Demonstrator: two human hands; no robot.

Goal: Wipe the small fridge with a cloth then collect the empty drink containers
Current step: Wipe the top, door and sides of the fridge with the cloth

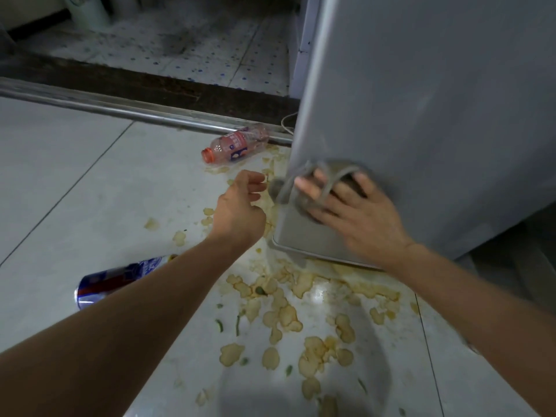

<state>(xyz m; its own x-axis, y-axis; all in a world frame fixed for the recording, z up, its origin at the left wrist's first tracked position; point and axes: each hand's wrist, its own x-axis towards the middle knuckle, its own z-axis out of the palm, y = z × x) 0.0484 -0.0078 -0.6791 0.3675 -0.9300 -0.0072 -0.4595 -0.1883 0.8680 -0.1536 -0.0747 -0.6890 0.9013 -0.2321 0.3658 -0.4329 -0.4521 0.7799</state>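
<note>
Head view, sole view on record: small fridge point(421, 115), grey, standing at right on the tiled floor point(75, 176); its near lower corner is the part being wiped; cloth point(304, 185), grey and bunched, blurred, pressed against the fridge side low down; right hand point(346, 206), fingers spread and fairly straight, flat over the cloth, pushing rather than clasping it; left hand point(243, 203), just left of the fridge corner, fingers loosely curled, holding nothing visible; plastic bottle point(234, 147), red cap, lying on its side by the metal door rail point(120, 106), far left of the fridge corner, seemingly empty; drink can point(120, 278), blue and red, on its side at near left, partly hidden by the left forearm; scattered pale crumbs and stains point(285, 311) on the floor around the fridge base.

Risks, as judged: cloth held only by pressure may slip off the corner and fall into the mess, picking up dirt and smearing the fridge; the can, close under the forearm, may be knocked and roll away; wet patches may make footing unsure.
</note>
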